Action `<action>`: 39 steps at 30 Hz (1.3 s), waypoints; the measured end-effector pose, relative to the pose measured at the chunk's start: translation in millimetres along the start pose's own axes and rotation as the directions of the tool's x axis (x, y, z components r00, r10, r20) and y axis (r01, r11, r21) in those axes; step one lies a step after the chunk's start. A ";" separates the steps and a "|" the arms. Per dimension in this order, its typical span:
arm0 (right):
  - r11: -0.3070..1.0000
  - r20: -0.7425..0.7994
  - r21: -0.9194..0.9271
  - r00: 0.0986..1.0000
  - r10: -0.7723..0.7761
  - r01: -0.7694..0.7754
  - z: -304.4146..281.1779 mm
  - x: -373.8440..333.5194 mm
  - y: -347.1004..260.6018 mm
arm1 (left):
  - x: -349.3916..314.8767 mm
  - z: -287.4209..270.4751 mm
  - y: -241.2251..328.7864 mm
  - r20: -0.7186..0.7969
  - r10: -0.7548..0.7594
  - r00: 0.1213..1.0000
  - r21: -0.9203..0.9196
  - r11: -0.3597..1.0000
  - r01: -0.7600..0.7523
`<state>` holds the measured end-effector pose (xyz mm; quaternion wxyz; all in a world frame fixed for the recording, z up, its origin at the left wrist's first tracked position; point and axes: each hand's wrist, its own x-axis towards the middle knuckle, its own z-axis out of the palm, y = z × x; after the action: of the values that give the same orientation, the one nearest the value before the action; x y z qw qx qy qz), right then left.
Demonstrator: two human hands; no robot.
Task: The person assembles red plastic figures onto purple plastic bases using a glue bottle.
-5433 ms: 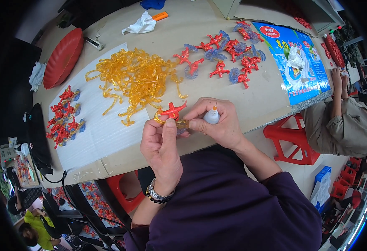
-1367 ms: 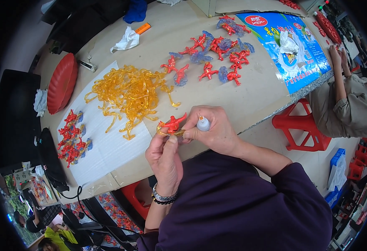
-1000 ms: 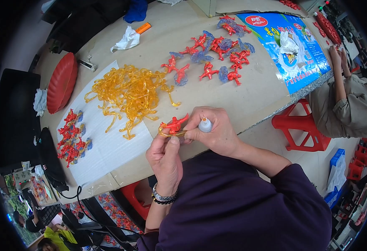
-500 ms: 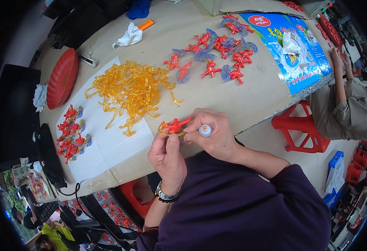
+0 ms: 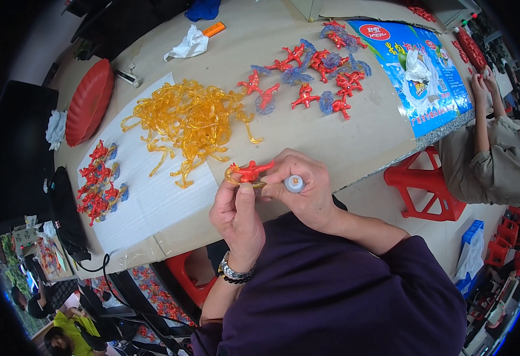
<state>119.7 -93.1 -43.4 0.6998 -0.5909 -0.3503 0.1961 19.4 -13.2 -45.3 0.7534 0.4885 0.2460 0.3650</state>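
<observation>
My left hand (image 5: 240, 216) pinches a small red plastic figurine (image 5: 251, 172) between thumb and fingers, with a translucent yellow curved piece (image 5: 232, 174) lying against it. My right hand (image 5: 304, 187) is closed around a small bottle (image 5: 294, 184), its round whitish end showing. The right fingertips also meet the yellow strip beside the figurine; the exact contact is hidden. Beyond my hands lies a heap of yellow curved pieces (image 5: 192, 121). Red figurines with bluish translucent parts (image 5: 304, 97) are scattered at the far middle, and more figurines (image 5: 97, 199) are grouped at the left.
White sheeting (image 5: 135, 207) covers part of the table beneath the yellow heap. A red scalloped tray (image 5: 91, 102), crumpled tissue (image 5: 189, 44) and an orange box (image 5: 214, 29) lie farther off. On the right are a blue printed sheet (image 5: 399, 83), a red stool (image 5: 417, 187) and another person (image 5: 491, 148).
The view has shifted slightly. Both hands keep nearly the same grip and position, and the figurine is tilted a little differently.
</observation>
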 end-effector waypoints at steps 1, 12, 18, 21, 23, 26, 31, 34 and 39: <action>1.000 0.002 -0.001 1.000 0.002 -0.002 -0.7 0.3 0.2 | 0.6 0.3 0.7 -0.002 -0.001 1.000 -0.001 1.000 0.001; 1.000 0.095 0.019 0.995 -0.008 0.007 -8.4 11.3 -12.6 | 12.2 -4.5 22.0 0.132 -0.442 0.887 -0.465 0.763 0.449; 0.954 0.132 -0.118 0.957 -0.259 0.274 -3.3 12.5 -0.5 | 8.0 -10.8 26.7 0.213 -0.572 0.792 -0.599 0.563 0.569; 0.914 0.202 -0.154 0.918 -0.342 0.375 -1.8 16.3 2.1 | 6.5 -4.2 32.1 0.116 -0.677 0.726 -0.599 0.536 0.595; 0.917 0.207 -0.135 0.916 -0.345 0.376 -2.2 15.9 4.2 | 5.6 -10.1 27.6 0.184 -0.662 0.727 -0.614 0.500 0.611; 0.902 0.216 -0.133 0.900 -0.379 0.411 -2.4 16.4 7.7 | 5.2 -10.2 27.6 0.250 -0.652 0.716 -0.631 0.451 0.631; 0.854 0.234 -0.199 0.870 -0.434 0.480 -1.9 18.5 7.9 | 4.8 -10.5 27.1 0.264 -0.663 0.700 -0.646 0.418 0.639; 0.832 0.236 -0.212 0.853 -0.466 0.513 -3.1 19.2 10.0 | 5.2 -7.7 28.5 0.220 -0.690 0.690 -0.661 0.415 0.626; 0.767 0.274 -0.258 0.806 -0.525 0.588 -5.3 20.2 13.7 | 5.2 -4.2 27.7 0.149 -0.726 0.671 -0.667 0.427 0.611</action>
<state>139.2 -79.8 -51.7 0.5812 -0.5475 -0.6014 -0.0285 11.0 0.3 -21.6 0.9338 0.0135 0.3310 0.1349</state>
